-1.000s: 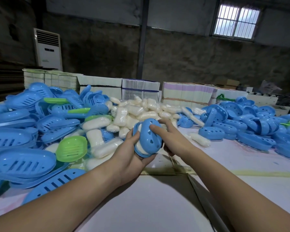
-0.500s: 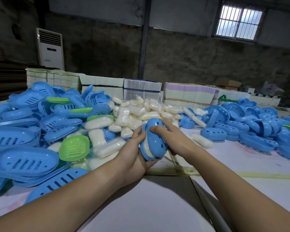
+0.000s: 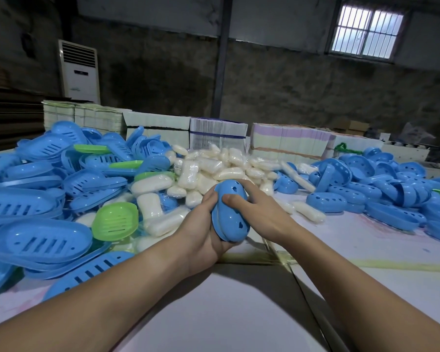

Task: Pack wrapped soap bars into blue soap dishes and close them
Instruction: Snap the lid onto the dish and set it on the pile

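**Blue soap dish held shut between both hands**

The blue soap dish (image 3: 231,214) sits above the near middle of the surface (image 3: 226,308), stood on end, its two halves together with only a thin seam showing along the left edge. Small holes dot its rounded shell. The left hand (image 3: 201,232) cups it from below and from the left, fingers wrapped around its back. The right hand (image 3: 259,212) clamps it from the right, thumb pressed on the front of the shell and fingers curled over the far side. No soap shows through the seam, so I cannot tell what is inside.

Just behind the hands lies a heap of wrapped soap bars (image 3: 214,168), pale and glossy in their film. To the left is a big pile of slotted blue trays (image 3: 36,219), with a green tray (image 3: 116,219) lying at its near edge, touching the soap. To the right, across a bare stretch of surface, lies a pile of blue domed lids (image 3: 381,184) with holes. Stacks of flat cartons (image 3: 290,141) line the far edge, and a white air conditioner (image 3: 78,71) stands against the dark wall below a barred window (image 3: 366,31).
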Tool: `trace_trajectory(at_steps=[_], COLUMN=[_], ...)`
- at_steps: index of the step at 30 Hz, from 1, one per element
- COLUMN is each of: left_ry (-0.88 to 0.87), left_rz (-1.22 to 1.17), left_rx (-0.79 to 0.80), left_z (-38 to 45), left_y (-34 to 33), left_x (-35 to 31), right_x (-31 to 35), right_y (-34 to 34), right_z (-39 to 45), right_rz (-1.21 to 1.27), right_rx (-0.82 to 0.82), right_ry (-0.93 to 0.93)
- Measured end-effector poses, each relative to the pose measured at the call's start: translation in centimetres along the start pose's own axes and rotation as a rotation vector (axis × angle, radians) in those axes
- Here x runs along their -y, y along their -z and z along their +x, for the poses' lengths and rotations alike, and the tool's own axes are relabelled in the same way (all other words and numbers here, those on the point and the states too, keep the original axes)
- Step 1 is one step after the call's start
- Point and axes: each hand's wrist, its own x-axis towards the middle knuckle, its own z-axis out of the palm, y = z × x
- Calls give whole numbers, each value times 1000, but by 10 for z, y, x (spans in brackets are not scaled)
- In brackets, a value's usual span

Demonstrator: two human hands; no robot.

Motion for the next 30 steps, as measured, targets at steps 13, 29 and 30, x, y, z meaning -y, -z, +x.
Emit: trace_trajectory(at_steps=[13, 29, 30], left_ry=[-51, -11, -2], left_rz=[40, 43, 34], left_rx=[-15, 1, 8], left_z=[-2, -4, -4], left_y=[-3, -3, -4], left_x=[-1, -5, -5], right_x=[2, 0, 1], right_y=[0, -3, -2], right_z=[2, 1, 2], right_rz=[79, 44, 55], right_rx=[-25, -81, -93], right_ry=[-32, 1, -2])
